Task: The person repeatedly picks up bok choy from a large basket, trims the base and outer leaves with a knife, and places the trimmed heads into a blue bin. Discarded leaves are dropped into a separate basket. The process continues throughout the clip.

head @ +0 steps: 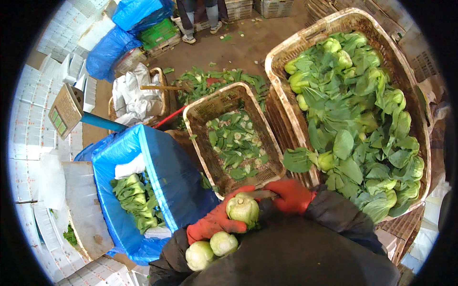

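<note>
My left hand [214,222], in a red glove, grips a head of bok choy [242,211] with its pale base turned up. Two more bok choy heads, one [224,243] beside another [199,256], rest along my left forearm against my dark clothing. My right hand [294,197], also red-gloved, is closed around a knife [262,194]; its blade lies just above the held head. Beyond both hands stands a plastic crate [234,87] with leaf and stem trimmings [236,143] inside. At right, a large crate [277,77] holds many whole bok choy [343,144].
At left, a blue plastic-lined box [102,200] contains bok choy [134,203]. A scale display [64,111] on a blue post rises behind it. White bags [137,96] fill a basket. Leaves [200,80] litter the floor. A person's legs [200,16] show at the top.
</note>
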The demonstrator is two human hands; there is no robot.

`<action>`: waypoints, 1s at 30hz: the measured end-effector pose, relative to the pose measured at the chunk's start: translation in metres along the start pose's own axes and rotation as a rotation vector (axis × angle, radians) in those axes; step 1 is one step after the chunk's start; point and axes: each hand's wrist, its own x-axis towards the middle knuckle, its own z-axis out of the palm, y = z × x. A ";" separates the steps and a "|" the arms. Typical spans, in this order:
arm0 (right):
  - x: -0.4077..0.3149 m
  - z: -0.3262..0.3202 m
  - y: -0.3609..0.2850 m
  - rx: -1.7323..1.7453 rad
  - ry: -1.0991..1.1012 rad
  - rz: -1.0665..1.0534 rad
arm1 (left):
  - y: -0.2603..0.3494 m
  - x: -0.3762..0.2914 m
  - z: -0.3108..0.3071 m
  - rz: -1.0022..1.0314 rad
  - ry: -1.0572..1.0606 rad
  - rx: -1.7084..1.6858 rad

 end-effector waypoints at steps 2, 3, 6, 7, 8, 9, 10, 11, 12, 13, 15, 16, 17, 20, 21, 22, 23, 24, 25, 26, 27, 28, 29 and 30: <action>0.009 -0.030 -0.032 -0.177 -0.173 -0.031 | 0.004 0.001 0.005 -0.024 -0.028 0.090; 0.014 -0.044 -0.050 -0.267 -0.256 -0.050 | 0.006 0.002 0.005 -0.015 -0.034 0.156; 0.023 -0.048 -0.072 -0.338 -0.344 -0.064 | -0.017 0.012 -0.030 0.050 -0.004 0.387; 0.024 -0.047 -0.073 -0.353 -0.362 -0.065 | -0.021 0.011 -0.031 0.071 0.046 0.398; 0.025 -0.047 -0.075 -0.345 -0.351 -0.073 | -0.025 0.006 -0.027 0.158 0.111 0.362; 0.025 -0.049 -0.076 -0.341 -0.335 -0.074 | -0.015 0.004 -0.021 0.046 0.054 0.398; 0.026 -0.052 -0.076 -0.336 -0.324 -0.082 | -0.001 0.005 -0.015 -0.062 0.003 0.431; 0.027 -0.055 -0.070 -0.327 -0.334 -0.057 | 0.001 0.004 -0.014 -0.070 -0.005 0.502; 0.029 -0.059 -0.056 -0.315 -0.345 -0.031 | 0.003 0.002 -0.013 -0.076 -0.010 0.570; 0.030 -0.064 -0.040 -0.301 -0.354 0.000 | -0.001 -0.001 -0.012 0.014 0.024 0.677; 0.050 -0.075 0.012 -0.598 -0.481 0.417 | 0.000 0.001 -0.007 0.193 0.085 0.798; 0.048 -0.076 0.014 -0.295 -0.386 0.543 | 0.004 0.002 -0.004 0.277 0.131 0.805; 0.039 -0.079 0.010 0.010 -0.284 0.658 | 0.006 0.003 -0.002 0.361 0.175 0.812; 0.044 -0.078 -0.061 0.477 -0.160 0.427 | -0.011 0.015 -0.009 0.562 0.285 0.523; 0.042 -0.058 -0.075 0.408 -0.077 0.237 | -0.009 0.017 -0.010 0.570 0.247 0.502; 0.039 -0.044 -0.083 0.339 -0.001 0.044 | -0.010 0.019 -0.011 0.632 0.266 0.487; 0.038 -0.042 -0.081 0.245 0.001 -0.031 | -0.013 0.022 -0.015 0.692 0.284 0.472; 0.037 -0.039 -0.077 0.153 0.005 -0.105 | -0.016 0.025 -0.019 0.751 0.301 0.459; 0.036 -0.036 -0.073 0.061 0.010 -0.178 | -0.019 0.024 -0.023 0.729 0.339 0.534; 0.035 -0.033 -0.069 0.061 0.048 -0.200 | -0.022 0.022 -0.027 0.706 0.379 0.610; 0.035 -0.029 -0.058 0.052 0.120 -0.189 | -0.024 0.020 -0.029 0.680 0.419 0.678; 0.034 -0.027 -0.045 0.042 0.198 -0.181 | -0.021 0.022 -0.023 0.836 0.451 0.762; 0.033 -0.029 -0.037 0.032 0.275 -0.173 | -0.019 0.022 -0.022 0.879 0.490 0.808; 0.032 -0.042 -0.044 0.133 0.176 0.037 | -0.017 0.020 -0.021 0.924 0.545 0.853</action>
